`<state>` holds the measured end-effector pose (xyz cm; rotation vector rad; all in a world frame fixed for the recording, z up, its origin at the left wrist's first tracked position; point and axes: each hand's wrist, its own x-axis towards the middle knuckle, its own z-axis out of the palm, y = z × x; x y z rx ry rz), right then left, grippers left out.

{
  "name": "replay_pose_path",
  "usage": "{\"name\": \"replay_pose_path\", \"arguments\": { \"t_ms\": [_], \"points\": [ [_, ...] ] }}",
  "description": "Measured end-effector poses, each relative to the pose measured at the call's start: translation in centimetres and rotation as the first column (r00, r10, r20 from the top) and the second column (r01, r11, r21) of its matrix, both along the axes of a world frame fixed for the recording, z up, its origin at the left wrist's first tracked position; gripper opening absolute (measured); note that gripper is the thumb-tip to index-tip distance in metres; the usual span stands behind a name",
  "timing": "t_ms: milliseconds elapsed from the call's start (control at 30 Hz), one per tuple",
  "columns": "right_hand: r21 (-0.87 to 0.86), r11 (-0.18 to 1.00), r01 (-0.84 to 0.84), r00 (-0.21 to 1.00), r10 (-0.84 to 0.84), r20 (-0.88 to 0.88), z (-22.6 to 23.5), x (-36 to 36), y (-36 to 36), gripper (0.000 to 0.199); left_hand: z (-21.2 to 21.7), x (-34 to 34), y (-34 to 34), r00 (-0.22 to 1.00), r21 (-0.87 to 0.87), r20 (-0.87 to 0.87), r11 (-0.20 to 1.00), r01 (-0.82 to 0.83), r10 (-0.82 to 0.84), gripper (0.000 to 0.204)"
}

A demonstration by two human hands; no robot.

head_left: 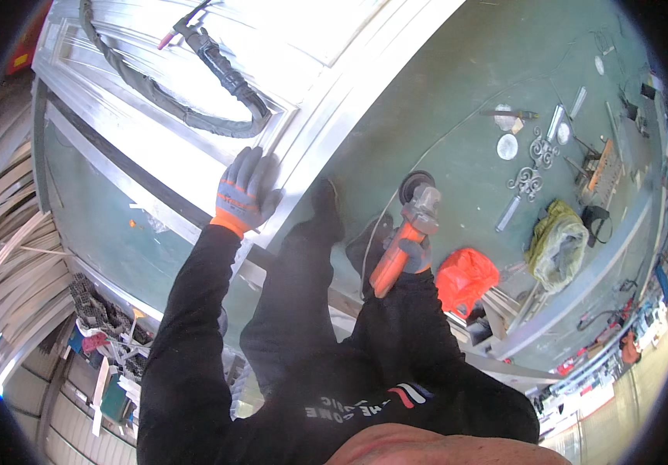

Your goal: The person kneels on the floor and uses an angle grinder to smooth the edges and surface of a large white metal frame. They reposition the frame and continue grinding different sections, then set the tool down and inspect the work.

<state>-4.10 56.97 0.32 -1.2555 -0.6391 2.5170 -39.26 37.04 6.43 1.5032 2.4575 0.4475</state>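
Observation:
My left hand (242,192), in a grey and orange work glove, lies with its fingers stretched out on the corner of a shiny pale metal panel (171,159). The right hand (417,254), gloved too, is wrapped around an orange angle grinder (397,260). Its disc (416,184) points away from me, over the green floor and apart from the panel. On the panel, a welding torch (221,66) rests with its dark wrapped cable (144,84), which loops close to my left fingertips. A thin pale cord (446,132) runs across the floor near the grinder.
To the right lie an orange-red plastic bag (467,279), a yellow-green sack (559,244), scrolled metal ornaments (526,182) and a pale round disc (507,146). An orange-topped rack (602,172) stands beyond them. Long metal strips (20,209) are stacked at the far left.

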Motion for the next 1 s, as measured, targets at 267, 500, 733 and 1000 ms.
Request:
{"name": "replay_pose_path", "arguments": {
  "t_ms": [267, 500, 733, 1000],
  "points": [
    [0.405, 0.638, -0.655, 0.735, 0.414, 0.537, 13.3, -12.9, 4.7, 0.058, 1.0, -1.0, 0.4, 0.988, -0.016, 0.147, 0.999, -0.049, 0.051, 0.062],
    [0.192, 0.594, -0.781, 0.583, 0.584, 0.565, 16.5, -23.6, 5.6, 0.065, 7.1, -0.4, 7.3, 0.921, 0.377, 0.366, 0.884, -0.278, 0.133, 0.062],
    [-0.181, 0.943, -0.280, 0.949, 0.301, 0.100, 15.2, -27.4, 4.9, 0.041, 9.0, -4.8, 16.5, 0.864, 0.286, 0.482, 0.958, 0.004, -0.147, 0.040],
    [-0.014, 0.873, -0.488, 0.866, 0.486, 0.120, 12.6, -26.9, 4.9, 0.033, 6.7, -5.2, 17.3, 0.892, 0.454, 0.438, 0.884, -0.112, -0.112, 0.032]
  ]
}}
